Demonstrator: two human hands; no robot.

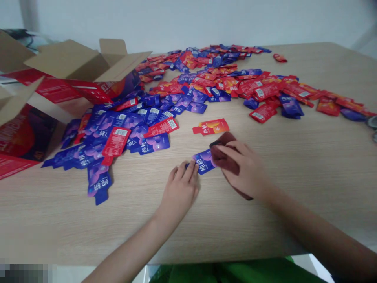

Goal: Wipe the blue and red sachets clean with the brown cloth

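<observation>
Flat on the table in front of me lies a blue pouch [205,161] with purple fruit and white characters. My left hand [179,186] holds it down at its narrow neck end, the fingertips resting on it. A folded dark brown cloth [225,155] is gripped in my right hand [249,169] and covers the pouch's far right end. Whether the cloth presses hard on the pouch, I cannot tell. Just beyond, a red pouch [213,127] with orange fruit lies flat by itself.
Overlapping blue and red pouches [100,141] spread at left beside open red cardboard boxes [67,84]. A long heap of mixed pouches [229,80] runs across the back to the right. A metallic object [372,122] shows at the right edge. The wooden table [141,232] ends near my body.
</observation>
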